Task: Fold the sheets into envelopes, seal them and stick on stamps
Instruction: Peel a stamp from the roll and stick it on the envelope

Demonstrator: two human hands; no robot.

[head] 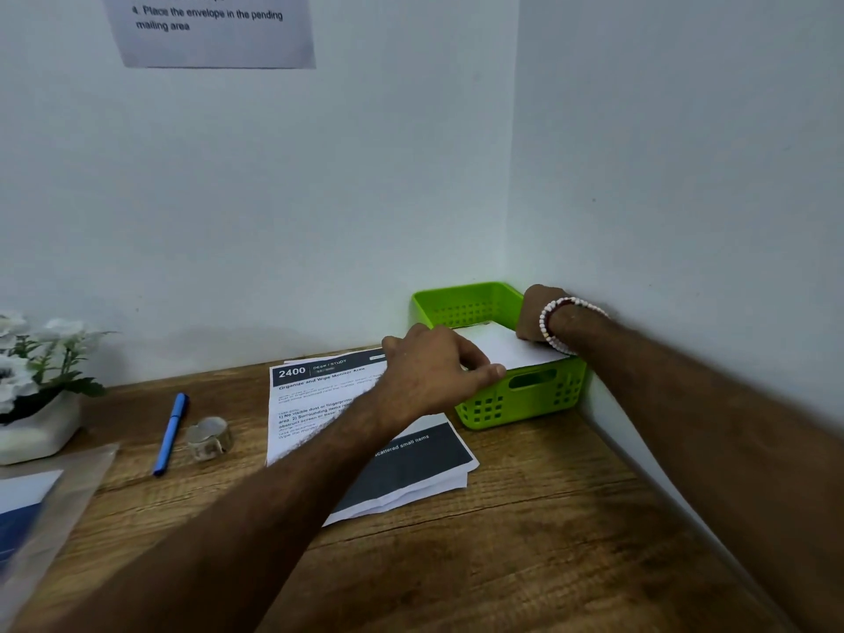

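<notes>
pinching the envelope (507, 351) over the green basket (525, 404) with left hand (434, 365); right hand (532, 312) at basket's far corner, cannot tell grip. could snag on basket rim and crease if pushed askew.

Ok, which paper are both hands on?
The plain white paper across the green basket, held by the left hand and right hand; the printed sheets lie on the desk.

Pale walls (365, 175) meet in corner; wooden desk (525, 541).
</notes>
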